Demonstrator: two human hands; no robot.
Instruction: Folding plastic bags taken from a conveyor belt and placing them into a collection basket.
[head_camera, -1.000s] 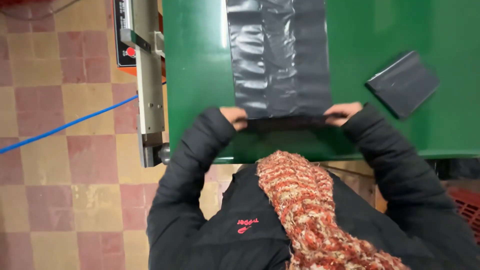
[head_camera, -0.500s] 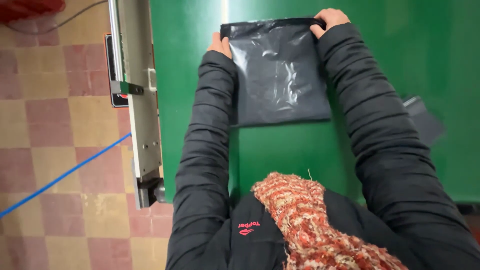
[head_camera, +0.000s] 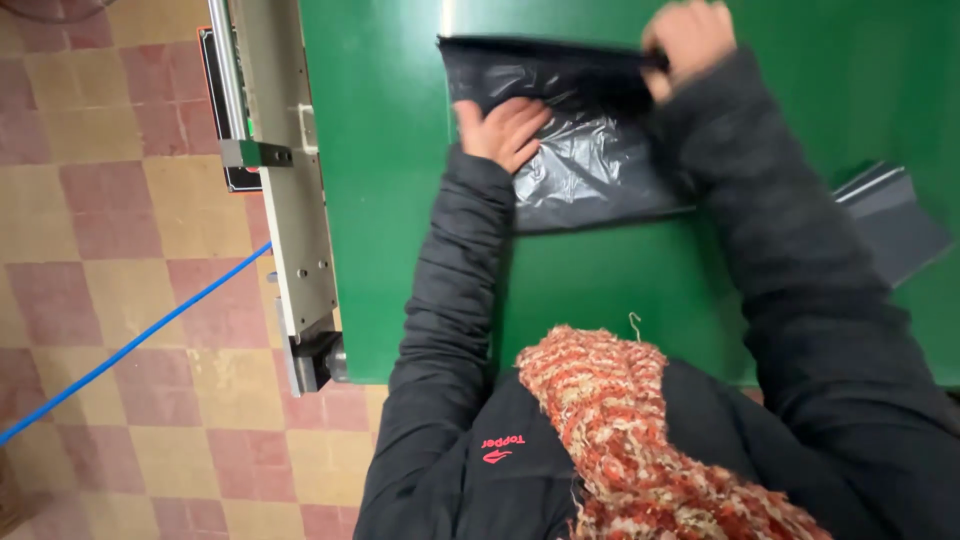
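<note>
A dark grey plastic bag (head_camera: 590, 170) lies flat on the green table (head_camera: 390, 200). My left hand (head_camera: 500, 130) presses flat on the bag's left part, fingers spread. My right hand (head_camera: 685, 45) pinches the bag's far edge at its right corner and lifts it slightly. Both arms wear black padded sleeves. A red and cream knitted scarf (head_camera: 620, 430) hangs below my chin.
A second dark grey bag (head_camera: 890, 225) lies at the table's right, partly behind my right arm. A grey metal rail (head_camera: 285, 180) runs along the table's left edge. The tiled floor at the left carries a blue cable (head_camera: 130, 345).
The bag was folded away from me across the table. My left hand left the far corner and now lies flat on the bag. My right hand stays at the far edge.
</note>
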